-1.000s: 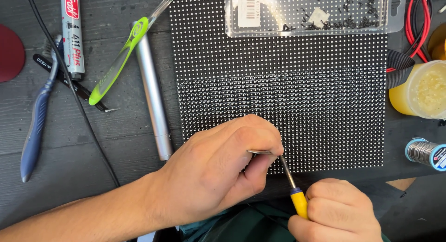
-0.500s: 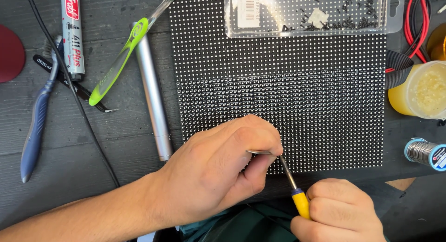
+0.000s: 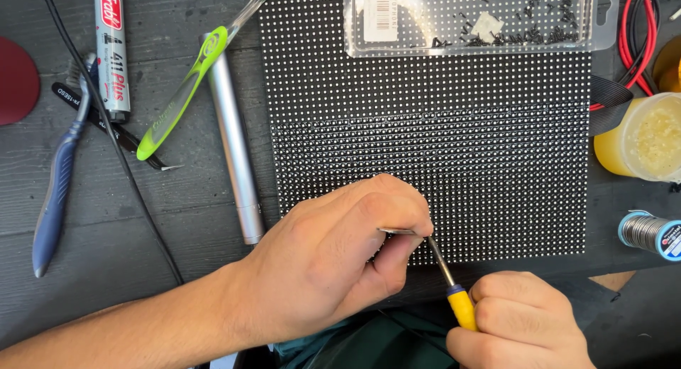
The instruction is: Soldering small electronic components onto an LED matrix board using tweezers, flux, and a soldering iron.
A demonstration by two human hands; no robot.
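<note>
At six o'clock, the left hand (image 3: 333, 263) pinches tweezers (image 3: 399, 231) and the right hand (image 3: 521, 323) grips an iron (image 3: 454, 291) over the panel (image 3: 433, 142). A case (image 3: 475, 18) at twelve holds specks; a tub (image 3: 642, 138) at three holds yellow paste.

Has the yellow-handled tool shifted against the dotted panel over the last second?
No. The yellow-handled tool keeps its tip at the same spot near the lower edge of the dotted panel, with the right hand gripping it.

Clear case (image 3: 472, 18) on panel (image 3: 425, 128) – metal tube (image 3: 234, 142) left, jar (image 3: 642, 138) right, both hands at near edge.
</note>
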